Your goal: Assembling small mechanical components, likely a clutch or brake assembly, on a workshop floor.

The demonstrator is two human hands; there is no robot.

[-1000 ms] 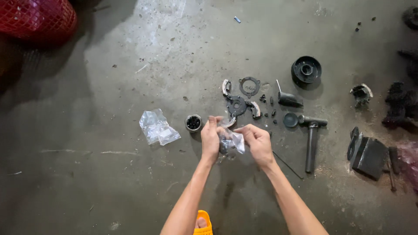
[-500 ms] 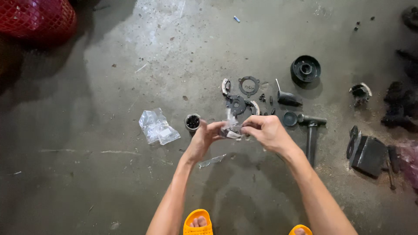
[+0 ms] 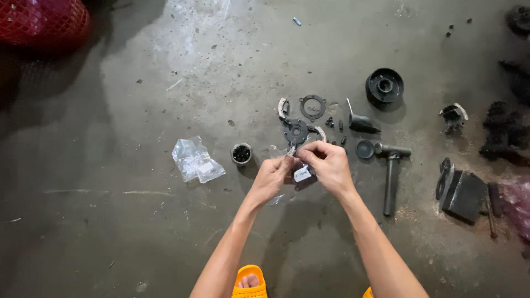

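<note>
Both bare hands meet just below the middle of the frame, over a stained grey concrete floor (image 3: pixel 138 232). The left hand (image 3: pixel 271 175) and the right hand (image 3: pixel 327 164) each have their grip pinched on the same small clear plastic packet with a white label (image 3: pixel 301 173), the fingertips of both pressed together at its top edge, so the packet hangs between the two hands just above the floor. What lies inside the packet is too small to tell.

Just above the hands sits a dark round metal plate with a centre hole (image 3: pixel 296 131), and above that a thin black ring gasket (image 3: pixel 312 106). A curved pale shoe-shaped piece (image 3: pixel 282 107) lies beside the gasket on its left. To the left of the hands, near them, stands a small round black cup with dark bits in it (image 3: pixel 241 153), and further left a crumpled clear plastic bag (image 3: pixel 195 160) lies flat on the floor.

To the right of the hands a black T-shaped metal tool (image 3: pixel 390 174) lies with its shaft pointing down the frame, a small dark round cap (image 3: pixel 364 149) touching its left end. In the upper right a black grooved pulley wheel (image 3: pixel 384 86) rests well apart from the hands. At the upper left corner shows a red mesh sack (image 3: pixel 44 22). At the bottom edge an orange sandal (image 3: pixel 249 281) shows between the forearms
</note>
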